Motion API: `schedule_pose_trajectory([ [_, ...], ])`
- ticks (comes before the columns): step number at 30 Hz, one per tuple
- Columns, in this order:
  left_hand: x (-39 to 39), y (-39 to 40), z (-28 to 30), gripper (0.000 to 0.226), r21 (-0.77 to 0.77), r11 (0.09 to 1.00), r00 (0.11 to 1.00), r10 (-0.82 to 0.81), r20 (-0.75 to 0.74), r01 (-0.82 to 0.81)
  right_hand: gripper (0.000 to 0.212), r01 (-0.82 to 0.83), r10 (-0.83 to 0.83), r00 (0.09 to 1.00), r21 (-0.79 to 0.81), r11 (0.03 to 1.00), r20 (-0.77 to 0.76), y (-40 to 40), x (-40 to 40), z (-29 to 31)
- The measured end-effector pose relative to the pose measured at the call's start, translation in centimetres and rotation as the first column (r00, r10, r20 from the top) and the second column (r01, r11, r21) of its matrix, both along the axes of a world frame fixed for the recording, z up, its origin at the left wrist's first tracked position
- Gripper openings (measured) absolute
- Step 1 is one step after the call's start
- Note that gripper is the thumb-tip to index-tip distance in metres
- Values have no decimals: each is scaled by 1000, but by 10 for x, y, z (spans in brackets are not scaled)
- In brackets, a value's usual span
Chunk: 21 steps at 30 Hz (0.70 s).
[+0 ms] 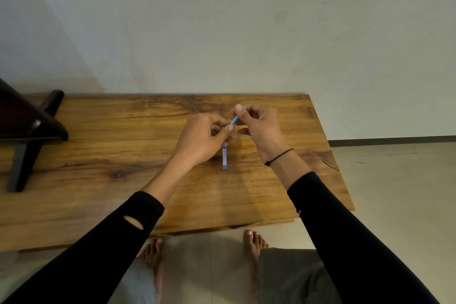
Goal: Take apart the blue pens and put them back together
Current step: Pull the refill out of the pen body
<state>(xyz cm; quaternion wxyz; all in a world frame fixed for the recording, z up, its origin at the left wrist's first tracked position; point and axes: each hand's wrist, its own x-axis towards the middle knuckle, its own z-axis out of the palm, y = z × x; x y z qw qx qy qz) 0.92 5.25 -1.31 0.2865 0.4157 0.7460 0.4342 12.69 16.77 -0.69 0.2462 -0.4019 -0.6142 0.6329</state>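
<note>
Both hands hover above the middle of a wooden table [98, 150]. My left hand [202, 139] and my right hand [259, 128] pinch a slim light-blue pen piece [234, 120] between their fingertips; its far tip pokes out above my right fingers. A darker blue pen barrel with a white label [224, 158] points down toward the table from under my left hand; whether that hand holds it or it lies on the wood I cannot tell.
A dark wooden stand [29, 131] sits on the table's far left. A pale wall rises behind the table. The table's right edge is near my right wrist, with tiled floor [394, 192] beyond. Bare feet stand below the near edge.
</note>
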Motion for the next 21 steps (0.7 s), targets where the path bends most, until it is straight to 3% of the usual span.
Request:
schedule_pose_trajectory([
  [3, 2, -1, -1, 12, -56, 992, 994, -108, 8, 109, 27, 80, -81, 996, 44, 996, 34, 10, 6, 3],
  [7, 0, -1, -1, 42, -166, 978, 989, -111, 93, 125, 42, 119, -162, 966, 210, 971, 200, 28, 23, 7],
  [10, -4, -1, -7, 50, -263, 965, 986, -39, -165, -5, 49, 43, -187, 896, 341, 939, 404, 40, 40, 4],
  [13, 0, -4, -12, 53, -317, 941, 903, -31, -428, -118, 42, -65, -170, 801, 365, 929, 574, 47, 50, -1],
  [17, 12, -3, -21, 57, -379, 912, 833, -82, -548, -159, 41, -124, -135, 717, 316, 940, 684, 45, 48, -9],
  [21, 19, -1, -27, 49, -420, 893, 829, -109, -548, -160, 45, -112, -161, 693, 326, 939, 702, 42, 44, -12],
])
